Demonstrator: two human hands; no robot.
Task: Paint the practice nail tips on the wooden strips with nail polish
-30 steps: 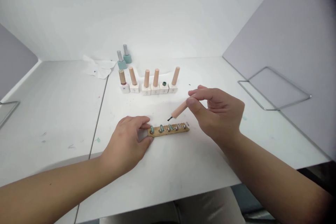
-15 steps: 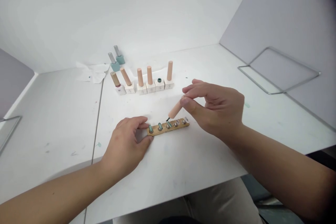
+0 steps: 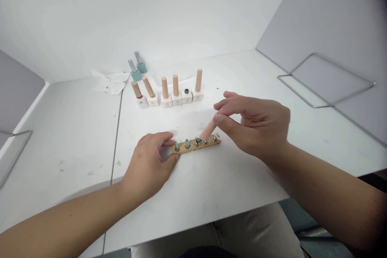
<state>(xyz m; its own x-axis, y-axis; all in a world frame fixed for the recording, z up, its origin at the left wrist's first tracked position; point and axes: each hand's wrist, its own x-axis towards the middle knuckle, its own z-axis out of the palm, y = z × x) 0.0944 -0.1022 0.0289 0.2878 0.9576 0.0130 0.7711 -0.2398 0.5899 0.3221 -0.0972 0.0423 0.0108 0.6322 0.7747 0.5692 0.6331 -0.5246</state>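
My right hand pinches a nail polish brush by its peach cap, tilted down to the left. The brush tip is at the middle nail tip on a narrow wooden strip. Green polish shows on the two nail tips to the left; those on the right look clear, partly behind the cap. My left hand grips the strip's left end between thumb and fingers. An uncapped white polish bottle with a green-stained neck stands in the row behind.
Capped white bottles with peach caps flank the open one. A gold-capped bottle and two teal bottles stand at the left, beside crumpled tissue. A wire frame leans at the right panel; another wire piece is far left.
The brush has come down onto the middle nail tip, and its cap has moved slightly right and lower. My left hand keeps its grip on the strip. The whole view has shifted a little.
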